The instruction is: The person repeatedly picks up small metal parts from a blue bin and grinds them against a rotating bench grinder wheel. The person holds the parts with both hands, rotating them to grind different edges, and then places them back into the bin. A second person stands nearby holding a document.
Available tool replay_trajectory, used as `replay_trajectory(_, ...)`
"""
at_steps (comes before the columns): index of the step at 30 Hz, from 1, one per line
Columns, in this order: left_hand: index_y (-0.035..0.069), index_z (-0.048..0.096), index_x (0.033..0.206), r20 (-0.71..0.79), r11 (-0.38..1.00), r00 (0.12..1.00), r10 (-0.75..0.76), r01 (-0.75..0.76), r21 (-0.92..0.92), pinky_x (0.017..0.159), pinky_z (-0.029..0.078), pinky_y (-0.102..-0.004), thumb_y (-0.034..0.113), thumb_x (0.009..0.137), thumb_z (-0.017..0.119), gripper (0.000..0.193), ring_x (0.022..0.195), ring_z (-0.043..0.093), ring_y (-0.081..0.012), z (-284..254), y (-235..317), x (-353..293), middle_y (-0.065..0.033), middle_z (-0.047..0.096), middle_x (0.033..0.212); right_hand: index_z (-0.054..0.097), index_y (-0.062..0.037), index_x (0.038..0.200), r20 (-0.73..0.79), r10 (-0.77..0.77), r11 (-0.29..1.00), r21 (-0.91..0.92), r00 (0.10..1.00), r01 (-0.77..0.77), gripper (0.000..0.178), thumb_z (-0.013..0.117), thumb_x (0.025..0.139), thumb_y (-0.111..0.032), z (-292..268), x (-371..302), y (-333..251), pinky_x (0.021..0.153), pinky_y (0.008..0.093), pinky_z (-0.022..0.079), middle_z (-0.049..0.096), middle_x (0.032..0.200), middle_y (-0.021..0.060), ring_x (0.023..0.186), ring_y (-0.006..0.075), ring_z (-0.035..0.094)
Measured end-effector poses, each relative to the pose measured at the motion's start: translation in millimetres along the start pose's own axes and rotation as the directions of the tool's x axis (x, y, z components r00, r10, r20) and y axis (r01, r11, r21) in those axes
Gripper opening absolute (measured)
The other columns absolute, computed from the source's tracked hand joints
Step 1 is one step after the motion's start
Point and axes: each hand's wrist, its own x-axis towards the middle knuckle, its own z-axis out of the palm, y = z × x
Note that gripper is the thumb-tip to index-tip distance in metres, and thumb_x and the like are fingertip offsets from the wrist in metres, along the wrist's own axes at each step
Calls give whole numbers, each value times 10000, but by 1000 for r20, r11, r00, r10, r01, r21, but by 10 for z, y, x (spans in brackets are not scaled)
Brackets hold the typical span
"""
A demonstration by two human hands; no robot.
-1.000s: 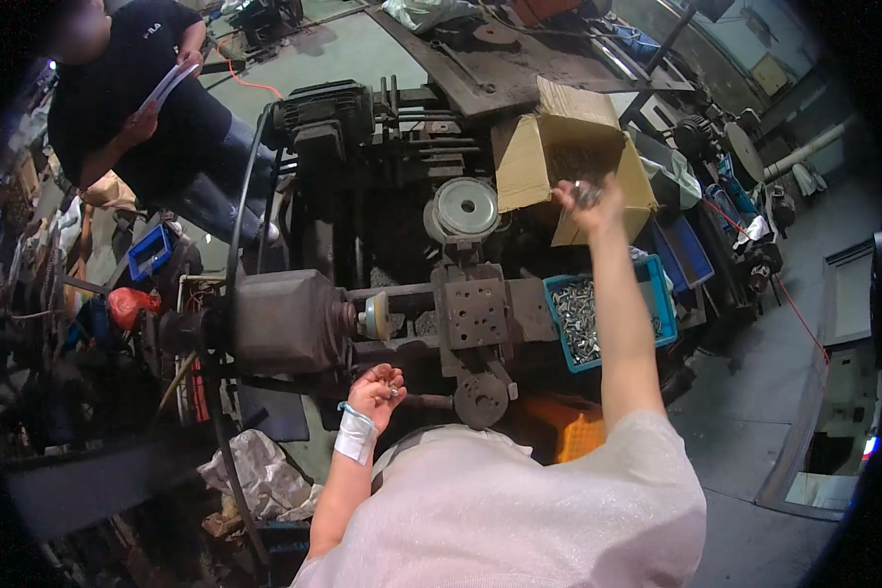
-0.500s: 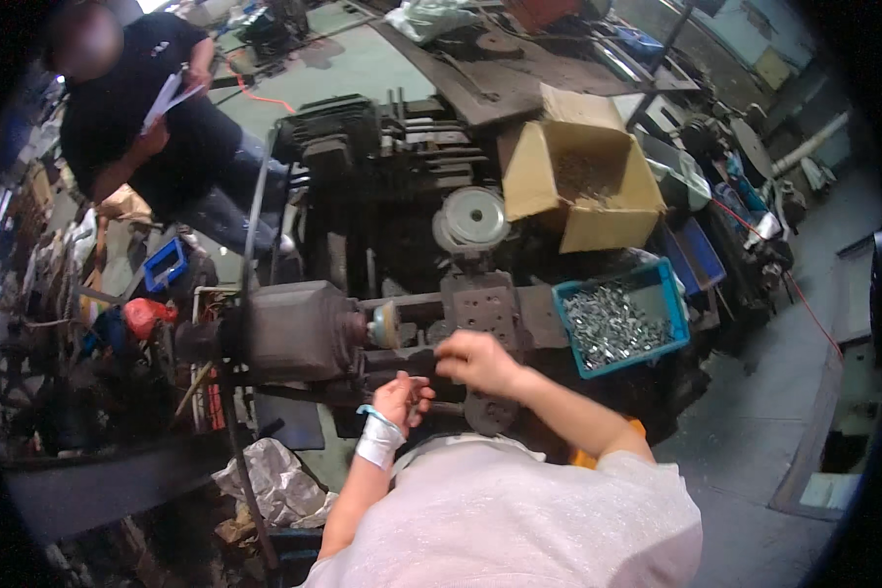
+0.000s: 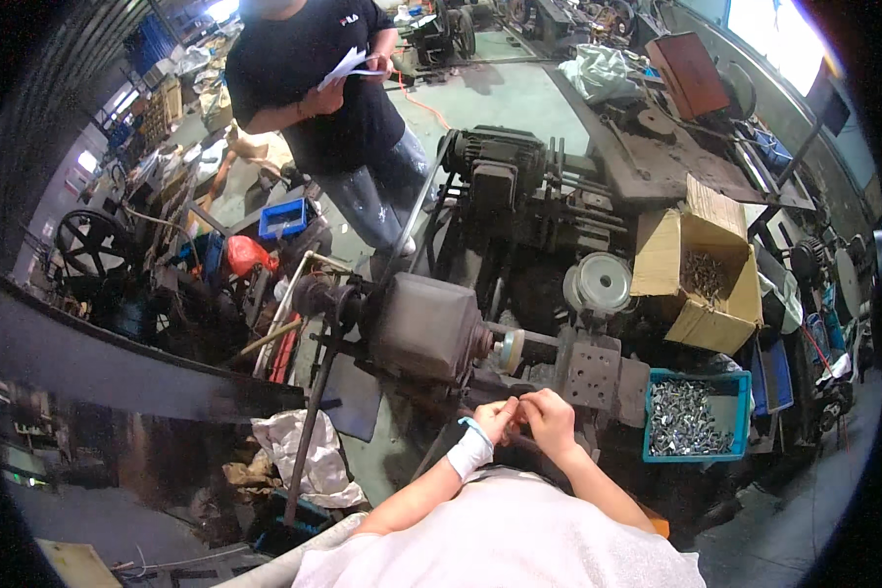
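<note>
Hands meet low centre, in front of the grey machine [image 3: 431, 328]. Left hand [image 3: 495, 419] and right hand [image 3: 549, 419] touch at the fingertips, fingers pinched together on something too small to make out; its long axis cannot be told. Blue bin of metal parts [image 3: 691, 416] lies right, nearer the right hand; cardboard box [image 3: 696, 269] beyond it.

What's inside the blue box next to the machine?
The blue box is nearly full of small shiny metal pieces, piled loosely. The pile hides the bottom, so anything underneath cannot be seen. The brown cardboard box behind it holds darker metal pieces too.
</note>
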Motion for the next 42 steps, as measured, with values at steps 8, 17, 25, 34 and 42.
replay_trajectory(8, 65, 624, 784, -64, 979, 980, 188, -182, 91, 378, 320, -187, 175, 785, 588, 115, 438, 417, -20, -24, -20, 61, 34, 557, 592, 608, 38, 822, 261, 464, 753, 387, 846, -532, 160, 574, 779, -112, 101, 62, 290, 465, 219, 406, 597, 630, 67, 537, 81, 528)
replay_trajectory(17, 52, 619, 803, 19, 998, 998, 52, -52, 26, 401, 326, -186, 219, 827, 537, 187, 474, 445, -37, -148, 57, 282, 26, 548, 610, 612, 48, 767, 201, 608, 621, 482, 768, -618, 162, 591, 751, -112, 345, 243, 454, 417, 210, 404, 585, 583, 68, 477, 95, 535)
replay_trajectory(25, 57, 554, 679, -161, 998, 987, -1, -8, -58, 336, 274, -201, 204, 804, 541, 193, 405, 406, -60, -47, 63, 479, 5, 498, 537, 625, 11, 743, 5, 558, 795, 286, 830, -536, 154, 587, 718, -137, 549, 399, 721, 512, 317, 424, 572, 584, 157, 518, 205, 568)
replay_trajectory(34, 50, 530, 639, -250, 997, 968, 16, -35, -74, 328, 250, -215, 190, 789, 559, 207, 367, 376, -70, -3, 102, 537, 4, 477, 502, 599, 58, 718, -61, 452, 872, 239, 890, -426, 133, 566, 768, -61, 604, 450, 761, 383, 230, 429, 568, 557, 56, 436, 98, 524)
replay_trajectory(42, 54, 540, 678, -191, 993, 981, 26, -47, -108, 333, 246, -206, 195, 792, 559, 182, 369, 368, -66, -31, 82, 549, 12, 474, 509, 607, 47, 736, -42, 512, 822, 315, 858, -475, 128, 570, 766, -71, 609, 451, 738, 398, 224, 429, 570, 564, 52, 446, 95, 525)
